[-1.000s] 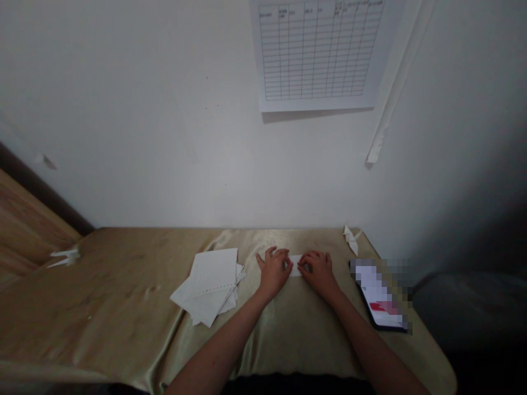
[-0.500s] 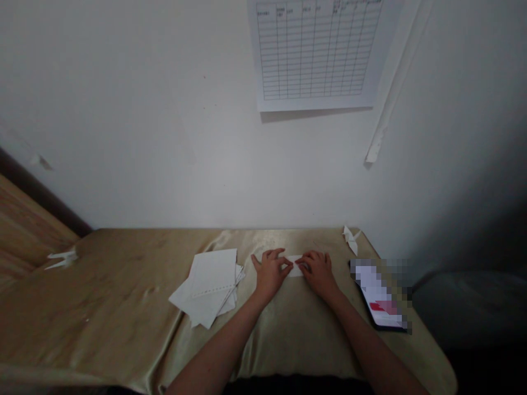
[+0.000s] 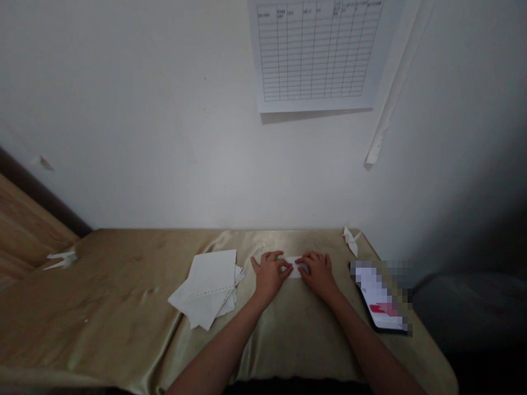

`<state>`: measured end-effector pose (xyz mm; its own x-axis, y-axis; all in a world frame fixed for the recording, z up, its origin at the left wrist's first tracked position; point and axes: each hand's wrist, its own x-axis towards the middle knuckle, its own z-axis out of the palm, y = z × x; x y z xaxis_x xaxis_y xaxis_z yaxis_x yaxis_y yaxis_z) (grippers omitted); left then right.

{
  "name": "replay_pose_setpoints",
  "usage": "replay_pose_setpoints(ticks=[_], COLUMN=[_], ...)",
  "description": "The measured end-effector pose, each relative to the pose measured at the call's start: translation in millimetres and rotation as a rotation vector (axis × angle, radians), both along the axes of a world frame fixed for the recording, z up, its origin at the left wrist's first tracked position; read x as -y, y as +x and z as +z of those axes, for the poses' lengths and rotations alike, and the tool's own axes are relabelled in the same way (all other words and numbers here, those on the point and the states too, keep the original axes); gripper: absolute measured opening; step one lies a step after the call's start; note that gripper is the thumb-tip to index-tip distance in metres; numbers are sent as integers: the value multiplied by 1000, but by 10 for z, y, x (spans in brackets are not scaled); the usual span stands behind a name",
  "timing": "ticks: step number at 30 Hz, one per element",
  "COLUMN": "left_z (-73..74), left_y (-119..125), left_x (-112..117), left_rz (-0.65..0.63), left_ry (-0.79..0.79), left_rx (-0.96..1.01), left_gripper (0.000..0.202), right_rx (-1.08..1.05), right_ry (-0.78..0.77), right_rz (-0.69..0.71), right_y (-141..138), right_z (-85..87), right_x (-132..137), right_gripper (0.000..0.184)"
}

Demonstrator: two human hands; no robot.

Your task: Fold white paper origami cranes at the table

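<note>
A small folded white paper (image 3: 295,267) lies on the tan satin cloth (image 3: 123,296) covering the table. My left hand (image 3: 269,274) rests on the paper's left end, fingers curled with the tips pinching its edge. On the right end, my right hand (image 3: 317,270) presses down with bent fingertips. The two hands almost meet over the paper, and most of the sheet is hidden beneath them.
A loose stack of white sheets (image 3: 209,287) lies left of my hands. A phone (image 3: 381,300) rests at the right edge, with a small paper crane (image 3: 351,239) behind it. Another folded paper figure (image 3: 61,259) sits far left. A gridded chart (image 3: 315,52) hangs on the wall.
My left hand slid slightly left along the paper and its fingers spread a little; the right hand stayed pressing on the right end.
</note>
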<state>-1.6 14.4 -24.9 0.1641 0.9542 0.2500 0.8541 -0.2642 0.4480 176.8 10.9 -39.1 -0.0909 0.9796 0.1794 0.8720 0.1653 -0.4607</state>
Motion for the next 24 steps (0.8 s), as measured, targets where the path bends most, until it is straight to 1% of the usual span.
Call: replay_pose_setpoints(ticks=[7,13,24], left_z=[12,7,17], left_y=[5,23,22], left_x=[1,8,-1], left_rz=[-8,1,19], left_ry=[-4,2,-44], left_rx=[-30,-32,-17], left_gripper=[9,9,11], right_rx=[22,52,143], right_ry=[-10,-27,-35], right_rz=[11,20,23], right_y=[1,-3,-11], right_z=[-2,29,32], right_x=[-5,8,35], right_gripper=[29,31,42])
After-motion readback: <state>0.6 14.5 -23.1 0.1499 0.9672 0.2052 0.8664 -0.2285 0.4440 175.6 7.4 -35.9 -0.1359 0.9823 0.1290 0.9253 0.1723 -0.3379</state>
